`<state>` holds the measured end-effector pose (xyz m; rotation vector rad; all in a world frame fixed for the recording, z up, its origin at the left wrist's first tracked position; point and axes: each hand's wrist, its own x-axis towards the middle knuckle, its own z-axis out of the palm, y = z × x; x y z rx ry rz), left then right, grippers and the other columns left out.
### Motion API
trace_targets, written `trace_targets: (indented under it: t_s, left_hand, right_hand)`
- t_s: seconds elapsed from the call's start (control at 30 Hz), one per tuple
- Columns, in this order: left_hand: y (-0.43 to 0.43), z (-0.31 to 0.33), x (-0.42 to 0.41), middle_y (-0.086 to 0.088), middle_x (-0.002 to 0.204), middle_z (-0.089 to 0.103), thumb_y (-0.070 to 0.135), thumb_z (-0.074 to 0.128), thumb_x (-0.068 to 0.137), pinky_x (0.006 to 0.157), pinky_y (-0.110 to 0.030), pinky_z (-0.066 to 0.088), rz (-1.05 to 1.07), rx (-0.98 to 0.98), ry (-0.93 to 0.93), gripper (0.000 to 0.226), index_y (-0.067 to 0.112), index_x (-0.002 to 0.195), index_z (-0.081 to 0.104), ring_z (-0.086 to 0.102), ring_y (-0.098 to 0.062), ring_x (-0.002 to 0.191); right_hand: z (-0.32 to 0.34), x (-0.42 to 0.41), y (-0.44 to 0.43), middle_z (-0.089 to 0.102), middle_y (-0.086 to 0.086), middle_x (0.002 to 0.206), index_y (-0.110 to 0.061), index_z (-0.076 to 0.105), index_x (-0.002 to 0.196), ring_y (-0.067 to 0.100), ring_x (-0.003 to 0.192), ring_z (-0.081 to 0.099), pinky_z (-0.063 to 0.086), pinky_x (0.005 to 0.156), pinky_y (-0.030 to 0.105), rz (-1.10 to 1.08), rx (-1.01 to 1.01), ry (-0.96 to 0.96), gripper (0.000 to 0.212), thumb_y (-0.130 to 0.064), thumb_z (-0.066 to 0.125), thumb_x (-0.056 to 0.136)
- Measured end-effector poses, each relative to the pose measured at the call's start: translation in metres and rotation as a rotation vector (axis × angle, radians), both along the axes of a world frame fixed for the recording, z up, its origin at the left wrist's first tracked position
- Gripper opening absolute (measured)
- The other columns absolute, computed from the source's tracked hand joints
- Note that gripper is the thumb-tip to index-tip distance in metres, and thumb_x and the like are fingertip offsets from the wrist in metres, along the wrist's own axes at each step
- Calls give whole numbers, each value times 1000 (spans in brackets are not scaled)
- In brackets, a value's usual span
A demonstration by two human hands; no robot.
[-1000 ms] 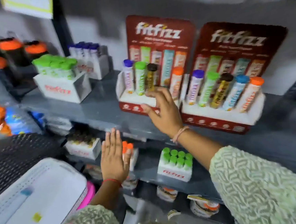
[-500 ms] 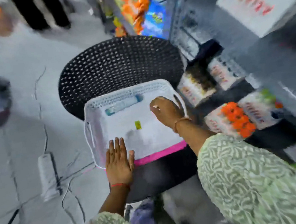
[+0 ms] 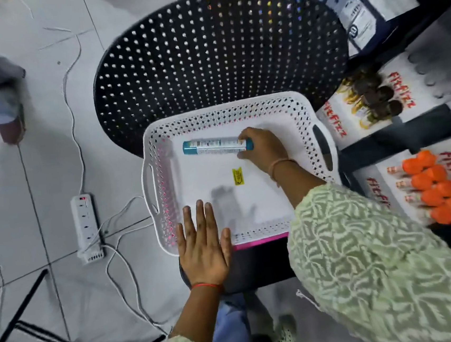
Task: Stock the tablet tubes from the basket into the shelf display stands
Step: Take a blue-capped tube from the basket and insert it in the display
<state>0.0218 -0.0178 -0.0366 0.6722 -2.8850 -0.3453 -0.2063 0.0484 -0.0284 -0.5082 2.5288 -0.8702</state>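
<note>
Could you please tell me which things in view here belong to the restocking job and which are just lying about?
Part of the job:
- blue-capped tube, gripped by the right hand
- white basket
- left hand, flat on the basket's near rim
- Fitfizz stands on the shelves

Just lying about:
- power strip and cables
- yellow label
- black chair under the basket

The basket (image 3: 308,124) is white with a diamond-lattice wall, a strip of pink showing along its near edge. Inside lies 1 tablet tube (image 3: 216,146), white-bodied with teal ends and fine dark print, and a small yellow sticker (image 3: 237,176). The chair (image 3: 215,53) beneath is black, dotted all over with holes. Both sleeves (image 3: 392,259) are pale green with a white wavy leaf pattern. A red thread circles the left wrist (image 3: 205,285). Orange caps (image 3: 435,186) top the tubes in a white box lettered in red (image 3: 378,192). The floor (image 3: 41,188) is grey-white tile
</note>
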Motion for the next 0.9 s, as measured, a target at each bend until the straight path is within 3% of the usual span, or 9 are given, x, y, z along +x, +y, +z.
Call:
trace_targets:
  t_s: [0.13, 0.3, 0.37, 0.43, 0.53, 0.6, 0.77, 0.83, 0.9]
  left_hand:
    - [-3, 4, -1, -17, 136, 45, 44, 7, 99, 112, -33, -2, -9, 78, -51, 60, 5, 135, 34, -1, -15, 139]
    - [6, 22, -8, -26, 131, 48, 48, 4, 97, 110, -31, -3, 20, 215, -42, 73, -3, 129, 45, 28, -39, 128]
    - [32, 37, -23, -29, 130, 48, 48, 5, 97, 109, -33, 1, -18, 269, 7, 75, -7, 126, 46, 33, -43, 126]
    - [69, 56, -44, -30, 129, 48, 46, 7, 97, 108, -40, 7, -141, 288, 55, 73, -8, 125, 47, 35, -45, 124]
    - [142, 98, -79, -31, 125, 52, 39, 19, 97, 101, -48, 19, -389, 301, 162, 62, -9, 122, 50, 42, -48, 118]
    - [189, 126, -95, -31, 124, 52, 33, 28, 92, 99, -48, 26, -534, 310, 246, 56, -10, 121, 50, 44, -47, 116]
    - [290, 180, -106, -27, 132, 47, 39, 15, 99, 108, -38, 7, -883, 365, 387, 60, -5, 128, 45, 28, -36, 127]
    - [319, 189, -106, -26, 131, 48, 41, 11, 99, 108, -37, 6, -999, 327, 381, 65, -6, 127, 45, 26, -35, 128]
    - [337, 191, -106, -26, 130, 50, 44, 7, 99, 107, -38, 7, -1071, 270, 329, 70, -6, 126, 48, 33, -39, 126]
  right_hand:
    - [46, 26, 37, 59, 9, 97, -1, 63, 103, 21, 88, 54, 51, 77, 31, -280, -355, -137, 35, -8, 75, 71]
    - [130, 51, 123, 64, 3, 95, -6, 69, 98, 19, 92, 59, 49, 84, 29, -292, -297, 40, 33, -6, 77, 67]
    - [172, 64, 167, 60, -6, 87, 0, 68, 98, 10, 82, 58, 46, 76, 16, -336, -285, 59, 34, 2, 76, 65]
    - [216, 79, 211, 58, -4, 84, -1, 67, 98, 6, 78, 56, 44, 72, 10, -343, -239, 85, 37, 4, 77, 63]
    - [286, 106, 274, 59, 8, 85, -6, 69, 97, 23, 83, 58, 48, 78, 30, -393, -111, 247, 39, -2, 80, 60]
    - [327, 122, 308, 59, 1, 81, -5, 70, 98, 15, 74, 55, 44, 72, 29, -475, -46, 329, 37, -4, 80, 62]
    - [409, 149, 374, 67, 15, 77, 1, 70, 88, 11, 61, 59, 45, 54, 18, -687, 9, 514, 23, -15, 74, 73]
    - [427, 150, 393, 72, 20, 91, 0, 70, 91, 18, 77, 60, 49, 70, 33, -716, 118, 617, 23, -18, 69, 77]
    - [441, 148, 406, 71, 21, 101, -2, 70, 94, 21, 88, 60, 48, 83, 36, -704, 154, 629, 20, -11, 66, 78]
